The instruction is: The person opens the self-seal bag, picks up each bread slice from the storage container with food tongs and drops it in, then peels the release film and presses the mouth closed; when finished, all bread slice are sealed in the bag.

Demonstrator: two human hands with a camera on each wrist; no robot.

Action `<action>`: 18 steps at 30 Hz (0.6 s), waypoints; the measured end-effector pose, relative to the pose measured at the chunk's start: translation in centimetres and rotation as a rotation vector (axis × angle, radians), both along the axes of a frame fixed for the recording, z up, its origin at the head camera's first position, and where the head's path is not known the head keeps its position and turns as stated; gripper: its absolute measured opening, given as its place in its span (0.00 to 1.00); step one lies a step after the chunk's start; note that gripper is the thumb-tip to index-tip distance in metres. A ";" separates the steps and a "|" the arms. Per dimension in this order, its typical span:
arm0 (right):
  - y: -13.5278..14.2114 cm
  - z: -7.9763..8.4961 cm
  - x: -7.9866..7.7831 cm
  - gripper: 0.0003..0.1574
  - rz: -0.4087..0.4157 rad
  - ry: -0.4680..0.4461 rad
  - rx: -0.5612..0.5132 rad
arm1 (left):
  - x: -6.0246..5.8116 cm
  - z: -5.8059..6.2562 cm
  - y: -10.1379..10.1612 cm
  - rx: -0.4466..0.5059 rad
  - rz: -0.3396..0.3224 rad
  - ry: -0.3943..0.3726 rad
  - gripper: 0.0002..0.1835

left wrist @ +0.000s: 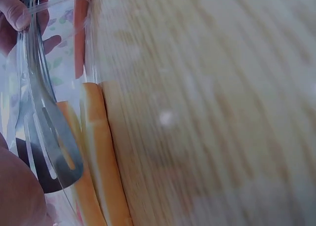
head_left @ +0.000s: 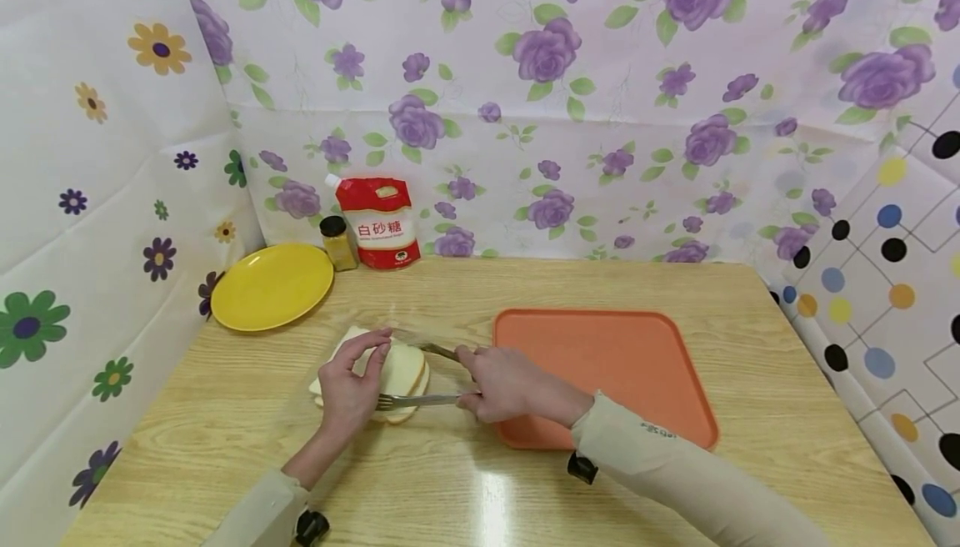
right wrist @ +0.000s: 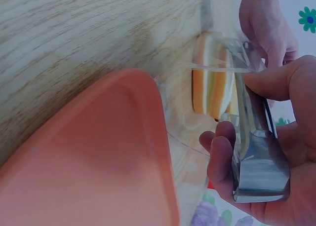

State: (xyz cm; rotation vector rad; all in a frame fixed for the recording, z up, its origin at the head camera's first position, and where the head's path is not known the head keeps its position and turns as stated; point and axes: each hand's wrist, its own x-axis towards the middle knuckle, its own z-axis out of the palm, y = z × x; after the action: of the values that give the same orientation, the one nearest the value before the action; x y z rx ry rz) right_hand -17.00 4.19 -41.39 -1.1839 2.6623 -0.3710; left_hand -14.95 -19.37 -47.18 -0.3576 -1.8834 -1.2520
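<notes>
Several slices of white bread (head_left: 401, 370) lie stacked in a clear plastic bag (right wrist: 222, 67) on the left part of the table. My right hand (head_left: 506, 382) grips metal tongs (head_left: 427, 400) near their bent end, arms spread. The slotted tip of the tongs (left wrist: 52, 137) overlaps the orange-brown crusts (left wrist: 101, 152) in the left wrist view. Over the bread, my left hand (head_left: 348, 384) pinches the bag's thin film between thumb and fingers. From the right wrist, the tongs' arms reach through the bag's mouth toward the bread.
An orange tray (head_left: 600, 355) lies right of the bread, under my right forearm. At the back left are a yellow oval plate (head_left: 270, 288), a small jar with a black lid (head_left: 339, 244) and a red and white sugar pouch (head_left: 381, 226). Flowered sheets (head_left: 487, 155) stand behind the table.
</notes>
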 end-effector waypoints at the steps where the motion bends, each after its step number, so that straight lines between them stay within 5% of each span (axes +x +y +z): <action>1: 0.0 0.1 0.0 0.30 0.001 -0.005 0.000 | 0.0 0.1 0.0 0.002 -0.001 -0.004 0.11; 12: 1.3 0.7 0.7 0.37 -0.005 -0.082 -0.030 | 0.0 0.1 0.0 0.000 -0.002 -0.022 0.09; 18: 2.5 0.6 1.1 0.41 -0.020 -0.050 -0.034 | 0.2 0.2 0.1 0.002 0.004 -0.015 0.11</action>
State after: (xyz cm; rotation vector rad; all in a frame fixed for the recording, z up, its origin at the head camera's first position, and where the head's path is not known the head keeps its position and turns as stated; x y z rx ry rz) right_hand -15.90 6.65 -40.82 -1.1428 2.6365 -0.4446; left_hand -14.76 -19.26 -46.98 -0.3440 -1.8942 -1.2569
